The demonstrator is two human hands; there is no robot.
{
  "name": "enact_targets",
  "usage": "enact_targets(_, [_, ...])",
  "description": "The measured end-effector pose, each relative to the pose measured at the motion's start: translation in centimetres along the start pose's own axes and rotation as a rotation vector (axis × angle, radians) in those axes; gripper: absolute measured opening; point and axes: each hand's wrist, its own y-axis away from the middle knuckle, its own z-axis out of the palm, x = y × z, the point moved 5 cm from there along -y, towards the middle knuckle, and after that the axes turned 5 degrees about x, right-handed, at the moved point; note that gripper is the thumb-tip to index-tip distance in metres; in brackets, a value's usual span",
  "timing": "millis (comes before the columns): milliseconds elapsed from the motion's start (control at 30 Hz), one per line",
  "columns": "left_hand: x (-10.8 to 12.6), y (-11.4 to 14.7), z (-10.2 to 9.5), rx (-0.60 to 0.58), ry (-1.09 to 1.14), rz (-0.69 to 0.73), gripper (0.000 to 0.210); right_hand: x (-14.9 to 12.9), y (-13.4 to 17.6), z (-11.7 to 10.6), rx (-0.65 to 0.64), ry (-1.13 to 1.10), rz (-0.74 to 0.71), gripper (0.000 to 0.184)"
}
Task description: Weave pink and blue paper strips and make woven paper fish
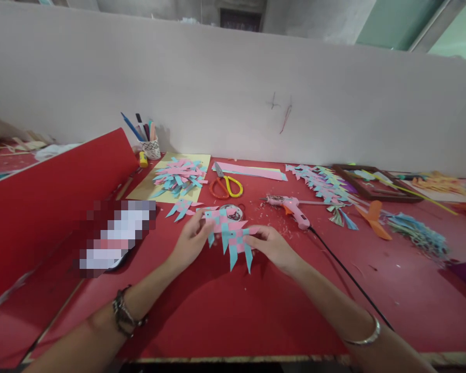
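Note:
Both hands hold up a string of woven paper fish in pink and light blue, just above the red table. My left hand pinches its left end between thumb and fingers. At the other end, my right hand grips the lowest fish near its pink tip. Pointed blue strips hang down from the piece. Another woven paper fish lies on the table beyond my left hand. Partly hidden behind the held piece is a small round dish or roll with a pale rim.
A pink glue gun lies to the right, its black cord running toward me. Orange-and-yellow scissors and paper strips are behind. A paper pile sits on yellow card; a phone-like blurred object and red board stand left.

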Motion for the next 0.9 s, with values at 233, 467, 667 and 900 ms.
enact_targets(233, [0.3,-0.7,-2.2,0.259,0.027,0.071,0.021,-0.3,-0.2,-0.7,0.044,-0.054,-0.1,0.014])
enact_targets(467, [0.6,-0.4,-1.8,0.168,-0.111,0.079,0.035,0.0,-0.4,-0.8,0.03,-0.109,-0.141,0.017])
enact_targets(667, [-0.1,-0.6,-1.1,0.043,-0.057,-0.029,0.05,0.1,-0.4,-0.3,0.035,-0.137,-0.141,0.018])
enact_targets(900, [0.3,0.3,0.1,-0.06,-0.132,-0.053,0.028,-0.2,0.0,1.0,0.012,-0.057,-0.107,0.016])
